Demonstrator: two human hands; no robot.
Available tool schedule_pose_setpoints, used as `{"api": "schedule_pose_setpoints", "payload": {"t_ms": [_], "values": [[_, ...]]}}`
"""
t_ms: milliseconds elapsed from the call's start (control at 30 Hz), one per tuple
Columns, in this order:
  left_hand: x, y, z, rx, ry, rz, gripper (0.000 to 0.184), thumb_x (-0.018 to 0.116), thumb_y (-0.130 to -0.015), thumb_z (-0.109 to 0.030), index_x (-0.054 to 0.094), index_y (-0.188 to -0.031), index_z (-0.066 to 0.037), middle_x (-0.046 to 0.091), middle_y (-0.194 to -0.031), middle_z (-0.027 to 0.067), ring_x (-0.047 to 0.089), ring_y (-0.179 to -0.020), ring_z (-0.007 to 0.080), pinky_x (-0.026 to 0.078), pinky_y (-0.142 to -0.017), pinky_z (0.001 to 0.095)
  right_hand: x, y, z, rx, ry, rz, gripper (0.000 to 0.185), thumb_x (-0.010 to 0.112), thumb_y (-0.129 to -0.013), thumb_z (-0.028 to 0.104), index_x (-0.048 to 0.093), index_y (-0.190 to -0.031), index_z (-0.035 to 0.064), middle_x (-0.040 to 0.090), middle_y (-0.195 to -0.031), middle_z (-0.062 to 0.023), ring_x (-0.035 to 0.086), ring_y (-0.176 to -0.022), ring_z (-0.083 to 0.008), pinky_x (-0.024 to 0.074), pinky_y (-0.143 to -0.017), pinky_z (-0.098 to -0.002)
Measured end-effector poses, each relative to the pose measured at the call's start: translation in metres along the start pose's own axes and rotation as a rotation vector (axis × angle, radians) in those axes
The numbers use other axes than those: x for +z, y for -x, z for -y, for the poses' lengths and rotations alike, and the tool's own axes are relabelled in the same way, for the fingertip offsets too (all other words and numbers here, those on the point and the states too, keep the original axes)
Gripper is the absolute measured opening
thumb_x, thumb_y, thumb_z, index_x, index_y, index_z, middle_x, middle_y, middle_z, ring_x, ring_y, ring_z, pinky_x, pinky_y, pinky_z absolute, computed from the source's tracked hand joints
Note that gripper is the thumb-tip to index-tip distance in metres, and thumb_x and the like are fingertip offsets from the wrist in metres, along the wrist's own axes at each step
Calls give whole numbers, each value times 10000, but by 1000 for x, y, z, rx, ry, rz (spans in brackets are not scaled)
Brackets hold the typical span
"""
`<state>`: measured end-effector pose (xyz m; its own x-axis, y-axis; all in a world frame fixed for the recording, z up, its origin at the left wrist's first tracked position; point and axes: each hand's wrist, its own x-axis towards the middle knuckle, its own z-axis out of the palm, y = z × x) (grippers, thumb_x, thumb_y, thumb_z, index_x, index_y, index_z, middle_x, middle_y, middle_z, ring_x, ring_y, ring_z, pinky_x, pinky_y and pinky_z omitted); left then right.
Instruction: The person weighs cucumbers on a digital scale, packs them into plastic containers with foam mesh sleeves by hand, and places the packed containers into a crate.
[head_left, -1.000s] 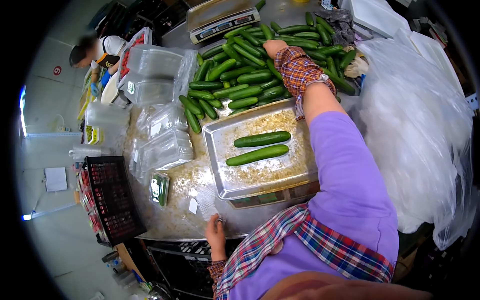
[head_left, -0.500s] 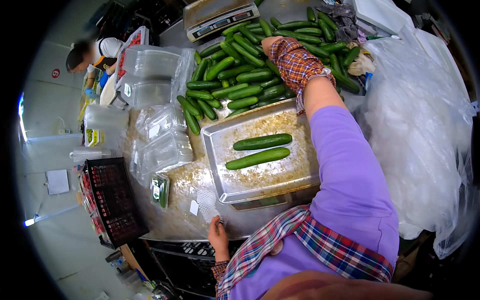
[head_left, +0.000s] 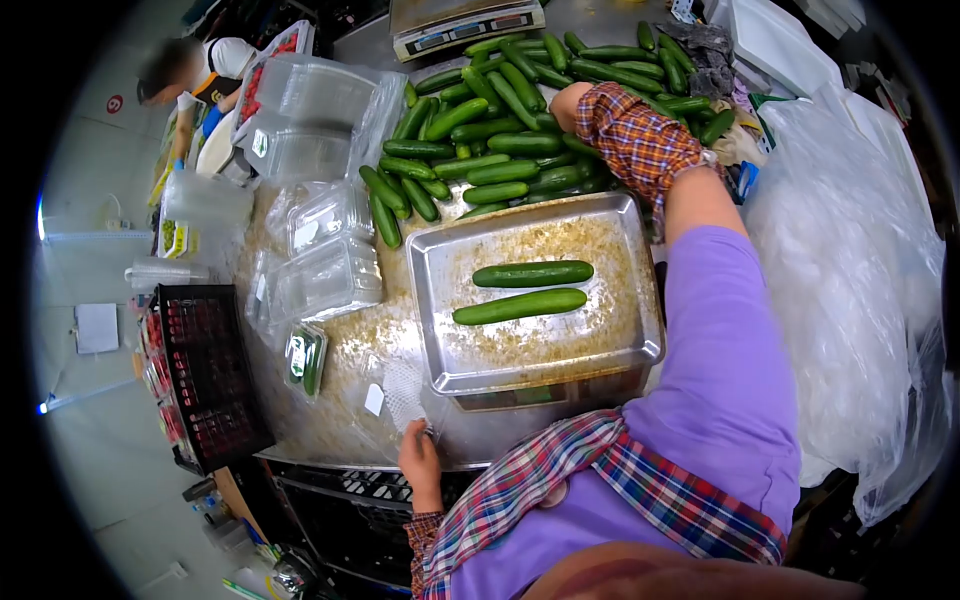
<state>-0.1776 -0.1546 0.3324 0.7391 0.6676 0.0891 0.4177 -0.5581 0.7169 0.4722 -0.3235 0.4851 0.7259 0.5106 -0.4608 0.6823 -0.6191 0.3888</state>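
Observation:
In the head view, my left hand is at the table's front edge, its fingers closed on the near rim of a clear plastic container. A white mesh pad and a small white label lie in that container. My right hand reaches into a heap of cucumbers; its fingers are hidden, so any grip is not visible. Two cucumbers lie side by side in a metal tray, the upper cucumber slightly darker than the lower cucumber.
A packed clear box stands left of the tray, below stacked empty clear boxes. A weighing scale stands at the back. Plastic bags fill the right side. A black crate and another person are left.
The view has shifted slightly. My right hand has moved a little to the right at the heap. My left hand stays at the clear container; the two tray cucumbers lie as before.

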Motion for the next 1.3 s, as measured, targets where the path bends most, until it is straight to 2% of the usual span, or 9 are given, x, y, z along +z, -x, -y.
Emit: {"api": "schedule_pose_setpoints", "payload": {"t_ms": [300,433,500,600,733,867,1000,1267,1300], "values": [[9,-1,16,19,94,-42,231,510,-826,25,613,-1032,17,631,-1071,179,580,-1066,315,427,-938,375,6,86,-34,-464,95,-216,373,633,-742,94,619,-1108,167,616,-1091,-117,575,-1022,-326,468,-862,-411],[11,-2,10,17,109,-55,225,512,-820,33,617,-1018,20,634,-1061,179,582,-1065,316,427,-940,379,-19,72,-20,-160,3,-52,254,640,-729,100,694,-968,168,643,-1051,-116,589,-999,-296,485,-809,-399],[14,-3,18,-5,133,-66,220,514,-817,36,618,-1010,21,636,-1057,178,584,-1062,315,428,-940,380,-32,57,1,-266,53,-382,277,627,-754,160,678,-1027,153,656,-947,-135,597,-976,-321,486,-796,-446],[12,-1,17,-27,167,-75,210,511,-820,32,619,-998,14,636,-1058,176,582,-1068,313,427,-940,377,-33,26,49,-4,-372,-537,627,638,-807,301,369,-1370,244,325,-1391,-184,461,-1160,-410,444,-925,-502],[10,-2,16,12,124,-65,201,514,-820,27,622,-988,4,635,-1063,171,583,-1064,312,434,-928,375,-16,20,63,153,-577,-513,638,626,-831,159,344,-1384,308,158,-1475,-206,394,-1215,-468,462,-940,-463],[7,2,7,17,89,-69,199,514,-822,30,624,-988,12,633,-1075,167,582,-1070,297,440,-919,365,19,-2,16,107,-591,-748,650,531,-766,8,424,-1356,258,286,-1449,-168,437,-1178,-414,448,-954,-423],[10,-1,14,-66,205,-70,202,507,-833,35,625,-996,28,637,-1055,157,590,-1040,281,446,-903,359,28,23,-26,235,-662,-955,573,606,-815,172,429,-1356,234,321,-1427,-179,468,-1156,-390,455,-936,-433],[5,-7,20,-74,187,-74,158,529,-838,7,642,-948,9,646,-966,137,612,-926,256,461,-846,336,1,79,-50,595,-392,-369,381,594,-848,242,577,-1183,62,444,-1317,-182,458,-1179,-352,421,-961,-424],[4,-7,19,-89,201,-70,157,529,-840,5,643,-948,8,646,-962,137,612,-924,255,461,-845,336,-4,70,-42,532,-359,-527,335,596,-829,225,614,-1109,41,508,-1255,-164,505,-1134,-299,445,-927,-412]]}}
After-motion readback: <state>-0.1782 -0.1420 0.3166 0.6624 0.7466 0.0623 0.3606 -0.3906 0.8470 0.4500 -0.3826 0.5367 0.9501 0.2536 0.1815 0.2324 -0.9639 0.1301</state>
